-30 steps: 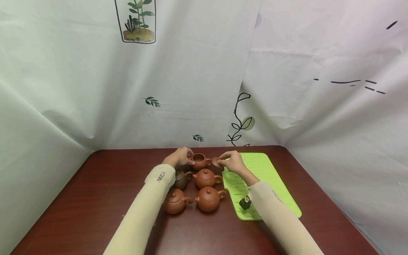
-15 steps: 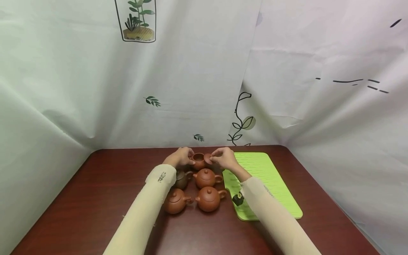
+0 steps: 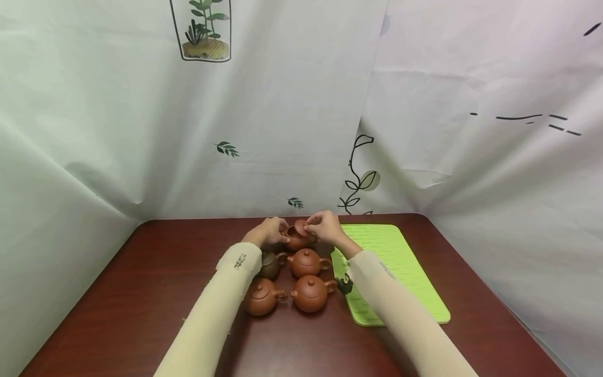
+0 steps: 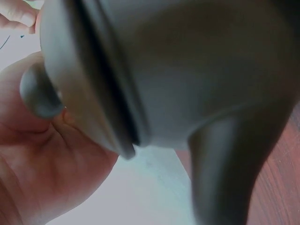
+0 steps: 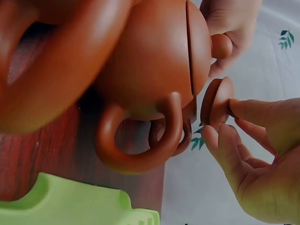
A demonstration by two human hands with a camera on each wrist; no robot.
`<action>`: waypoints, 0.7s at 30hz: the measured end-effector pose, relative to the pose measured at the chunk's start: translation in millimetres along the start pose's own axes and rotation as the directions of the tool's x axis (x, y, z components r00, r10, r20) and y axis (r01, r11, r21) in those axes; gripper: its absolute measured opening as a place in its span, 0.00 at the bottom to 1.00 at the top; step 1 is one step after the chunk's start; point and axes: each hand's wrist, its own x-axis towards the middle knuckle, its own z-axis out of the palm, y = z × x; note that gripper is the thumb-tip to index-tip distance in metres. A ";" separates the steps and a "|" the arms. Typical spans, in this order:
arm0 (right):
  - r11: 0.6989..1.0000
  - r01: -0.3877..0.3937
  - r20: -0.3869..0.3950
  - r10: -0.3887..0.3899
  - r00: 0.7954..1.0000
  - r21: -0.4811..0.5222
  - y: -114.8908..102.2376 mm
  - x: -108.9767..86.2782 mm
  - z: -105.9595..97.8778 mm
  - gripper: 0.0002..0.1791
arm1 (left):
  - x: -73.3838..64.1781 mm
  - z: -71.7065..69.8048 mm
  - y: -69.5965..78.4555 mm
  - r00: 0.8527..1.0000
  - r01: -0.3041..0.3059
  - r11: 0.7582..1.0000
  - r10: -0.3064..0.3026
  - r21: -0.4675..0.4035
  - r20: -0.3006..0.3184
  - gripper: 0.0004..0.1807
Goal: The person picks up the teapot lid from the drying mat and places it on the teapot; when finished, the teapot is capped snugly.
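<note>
At the back of the group stands a reddish-brown clay teapot (image 3: 296, 243) with its mouth uncovered. My left hand (image 3: 267, 231) grips it at its left side, thumb in front and fingers behind. Tilted just over that mouth is the round teapot lid (image 3: 300, 227), which my right hand (image 3: 326, 228) pinches by its knob. In the right wrist view the lid (image 5: 220, 103) sits between thumb and fingertips. A dark grey-brown teapot (image 3: 270, 267), lidded, stands under my left wrist and fills much of the left wrist view.
Three more lidded reddish teapots, one in the middle (image 3: 305, 263), one at front right (image 3: 311, 294) and one at front left (image 3: 261, 297), stand close together. A green mat (image 3: 400, 272) lies to the right. A small black object (image 3: 345, 284) shows beside my right sleeve.
My right hand has carried the lid leftward from beside the handle to above the teapot's mouth, tilting it. The left hand has kept its grip on the teapot.
</note>
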 end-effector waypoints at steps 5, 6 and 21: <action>1.000 -0.007 0.020 0.006 1.000 0.025 -0.5 4.9 4.7 0.04 | -0.1 -0.5 1.3 1.000 -0.007 1.000 0.007 0.006 -0.002 0.26; 1.000 -0.007 0.025 0.006 1.000 0.028 -0.8 5.6 5.5 0.04 | 0.1 -0.7 1.3 1.000 -0.012 1.000 0.012 0.010 -0.003 0.26; 0.999 0.023 0.076 -0.020 0.997 -0.038 -4.2 13.4 14.9 0.05 | 1.4 -1.4 -0.5 0.999 -0.048 0.997 0.049 0.051 -0.017 0.26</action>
